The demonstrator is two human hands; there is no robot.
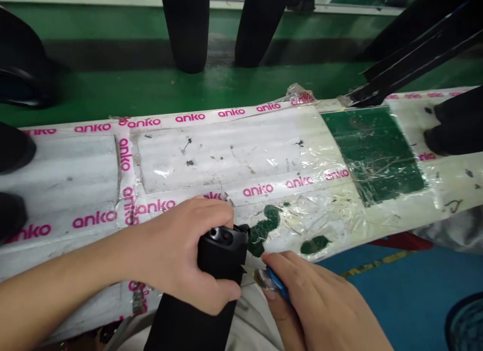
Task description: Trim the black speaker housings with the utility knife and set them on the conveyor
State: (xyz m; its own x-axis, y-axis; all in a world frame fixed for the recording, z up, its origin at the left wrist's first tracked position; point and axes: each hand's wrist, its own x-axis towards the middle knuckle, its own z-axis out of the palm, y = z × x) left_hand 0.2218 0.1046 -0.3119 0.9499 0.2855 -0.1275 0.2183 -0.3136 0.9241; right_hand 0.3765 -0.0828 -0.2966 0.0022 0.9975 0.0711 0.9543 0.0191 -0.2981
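A long black plastic housing (196, 318) slants up from the bottom edge, its far end showing an oval recess with small holes. My left hand (177, 255) is wrapped round it near that end, thumb on the near side and fingers over the far side. In my right hand (320, 303) is a blue-handled utility knife (277, 282), gripped between thumb and fingers. Its thin blade points left and lies at the housing's right edge, close to my left thumb. Whether the blade touches the plastic I cannot tell.
A worn white bench top (226, 157) with pink-lettered tape runs across, with a green patch (377, 150) at right. Beyond lies a green surface (124, 84) with several black parts (186, 29). Blue floor (407, 290) and a dark round-rimmed container (466, 316) are at lower right.
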